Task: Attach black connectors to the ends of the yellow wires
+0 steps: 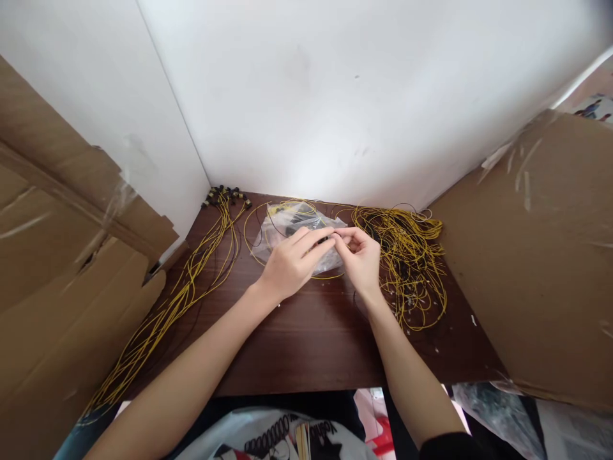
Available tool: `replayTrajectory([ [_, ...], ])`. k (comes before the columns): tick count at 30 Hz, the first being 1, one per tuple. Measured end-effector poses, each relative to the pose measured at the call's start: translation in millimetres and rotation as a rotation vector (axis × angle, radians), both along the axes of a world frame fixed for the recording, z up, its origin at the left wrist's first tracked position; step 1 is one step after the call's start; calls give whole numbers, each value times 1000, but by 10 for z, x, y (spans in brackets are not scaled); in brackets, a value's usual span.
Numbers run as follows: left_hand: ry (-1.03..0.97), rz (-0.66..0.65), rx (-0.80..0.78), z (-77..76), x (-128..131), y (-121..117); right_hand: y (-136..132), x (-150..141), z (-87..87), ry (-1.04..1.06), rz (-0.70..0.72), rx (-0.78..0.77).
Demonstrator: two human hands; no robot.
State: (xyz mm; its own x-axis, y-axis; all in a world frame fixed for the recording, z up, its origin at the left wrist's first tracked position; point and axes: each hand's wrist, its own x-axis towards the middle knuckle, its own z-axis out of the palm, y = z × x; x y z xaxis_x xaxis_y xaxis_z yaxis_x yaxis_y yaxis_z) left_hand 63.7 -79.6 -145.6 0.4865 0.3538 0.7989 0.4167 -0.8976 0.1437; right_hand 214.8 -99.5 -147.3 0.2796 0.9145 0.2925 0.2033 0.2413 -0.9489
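I read no legible brand or label on the work surface. My left hand (292, 263) and right hand (360, 255) meet fingertip to fingertip, pinching a small dark connector (327, 240) over a crinkled clear plastic bag (287, 225) at the far centre of the dark wood-grain table (311, 345). Thin yellow cables: straight bundle (191, 287) left, tangled heap (412, 262) right. Cardboard panels (541, 255) flank both sides.

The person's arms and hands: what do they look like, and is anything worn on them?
Both forearms are bare. The left hand and right hand wear no gloves, and no rings, watch or bracelet can be seen. At the lower edge, a dark sleeve covers the right upper arm. The left arm shows no sleeve in this view. The fingernails look short and unpainted, though they are too small to judge with certainty.
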Motion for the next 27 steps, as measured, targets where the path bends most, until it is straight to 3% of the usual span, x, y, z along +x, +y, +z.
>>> replayTrajectory([
  [8, -49, 118, -74, -124, -77, 134, -37, -23, -30, -276, 54, 35],
  [15, 23, 242, -90, -57, -97, 152, -43, -36, -6, -388, 103, 53],
  [27, 45, 408, -38, 11, -240, 248, -42, 18, 21, -408, 75, 65],
])
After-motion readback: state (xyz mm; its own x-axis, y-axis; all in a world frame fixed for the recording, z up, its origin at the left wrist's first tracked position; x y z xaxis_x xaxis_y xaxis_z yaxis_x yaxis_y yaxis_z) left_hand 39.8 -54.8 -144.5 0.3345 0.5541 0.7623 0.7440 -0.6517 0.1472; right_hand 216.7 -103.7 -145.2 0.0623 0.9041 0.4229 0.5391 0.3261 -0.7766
